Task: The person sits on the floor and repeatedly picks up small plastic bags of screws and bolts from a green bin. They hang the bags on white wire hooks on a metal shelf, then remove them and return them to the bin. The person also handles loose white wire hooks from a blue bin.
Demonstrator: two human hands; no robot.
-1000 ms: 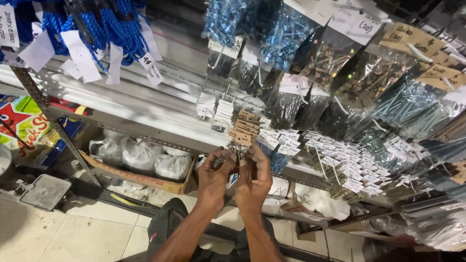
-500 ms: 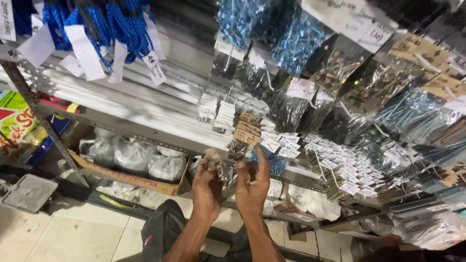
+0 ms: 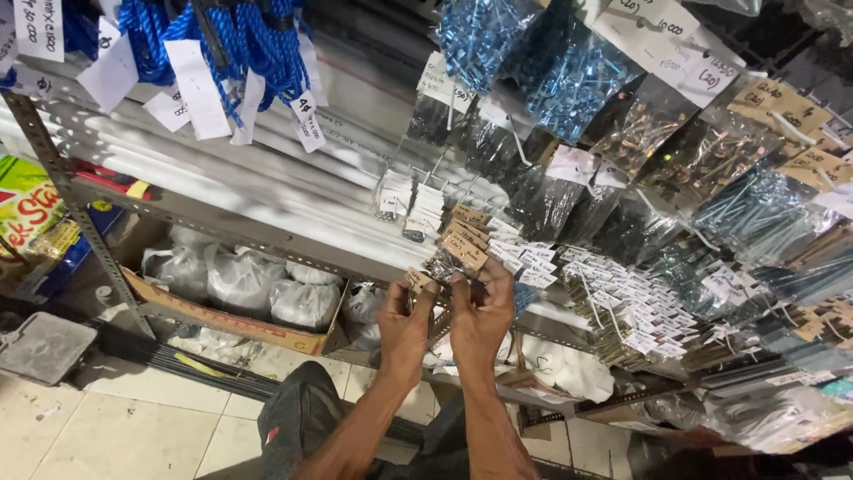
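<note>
Both my hands are raised to a row of small clear bags of screws hanging on hooks under a metal shelf. My left hand [image 3: 407,322] pinches a small bag with a brown card tag [image 3: 418,280] between thumb and fingers. Right beside it, my right hand [image 3: 481,316] grips the neighbouring hanging bags with brown card tags [image 3: 464,240]. The two hands almost touch. What lies inside the closed fingers is hidden.
Several bags of blue and dark screws [image 3: 551,71] hang above and to the right. Blue rope coils [image 3: 240,44] with white paper tags hang upper left. White tubes [image 3: 222,169] lie on the shelf. A cardboard box [image 3: 227,320] of white plastic bags stands below. Tiled floor [image 3: 107,427].
Both hands have risen a little closer to the hanging bags and the view has shifted slightly; my left fingers now pinch a brown-tagged bag.
</note>
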